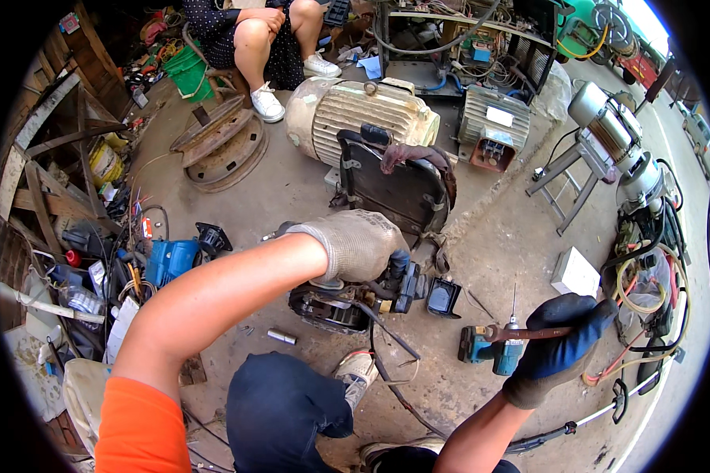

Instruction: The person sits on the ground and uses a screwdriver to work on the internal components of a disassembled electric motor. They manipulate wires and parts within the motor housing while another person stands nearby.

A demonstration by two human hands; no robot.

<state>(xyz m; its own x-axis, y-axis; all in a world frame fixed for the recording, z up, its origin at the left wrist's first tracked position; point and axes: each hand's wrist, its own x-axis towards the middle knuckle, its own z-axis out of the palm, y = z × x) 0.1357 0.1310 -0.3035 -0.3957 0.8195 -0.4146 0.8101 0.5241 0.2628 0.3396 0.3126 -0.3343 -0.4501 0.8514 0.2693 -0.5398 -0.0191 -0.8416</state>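
Observation:
My left hand (353,243), in a grey work glove, is closed over the top of a small dirty black machine (327,309) with cables, at the centre; its fingertips are partly hidden. My right hand (560,339), in a blue-and-grey glove, grips a rusty metal tool (519,334) level above a teal cordless drill (503,355) with a long bit. A black cover (443,298) lies beside the machine. A metal cylinder (282,337) lies near my shoe (353,369). Behind the machine stands a black framed part (383,185) with straps.
A seated person's legs (252,55) are behind a large cream motor (347,118), near a grey motor (493,118) and rusty rims (217,158). Clutter (91,292) and a blue tool (171,260) lie left. A white box (576,274), stand (568,177) and hoses (655,284) are right.

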